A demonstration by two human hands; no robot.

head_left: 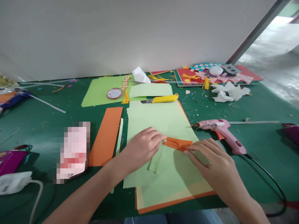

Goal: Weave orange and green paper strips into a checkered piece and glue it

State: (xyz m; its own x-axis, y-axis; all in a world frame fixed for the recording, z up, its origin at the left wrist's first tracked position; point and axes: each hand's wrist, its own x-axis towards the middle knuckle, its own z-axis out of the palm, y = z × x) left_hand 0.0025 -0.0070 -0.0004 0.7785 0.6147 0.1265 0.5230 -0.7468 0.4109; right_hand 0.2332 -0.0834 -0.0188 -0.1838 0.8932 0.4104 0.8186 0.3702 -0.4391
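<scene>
My left hand [148,144] pinches the left end of a folded orange paper strip [176,143]. The thumb and fingertips of my right hand [210,161] close on the strip's right end. A folded light green paper strip [156,158] runs down from the orange strip's left end, below my left fingers; whether the two are joined is hard to see. Both hands are over a stack of light green paper sheets [151,118], with orange and cream sheets showing beneath. A yellow utility knife [164,99] lies across the top of the stack.
A pink glue gun [221,129] lies right of the stack, its cord curving to the front edge. Left are an orange paper piece [106,137] and a blurred-out phone [74,149]. Behind lie a round tin [114,93], a yellow tassel [125,97] and crumpled tissue [230,92].
</scene>
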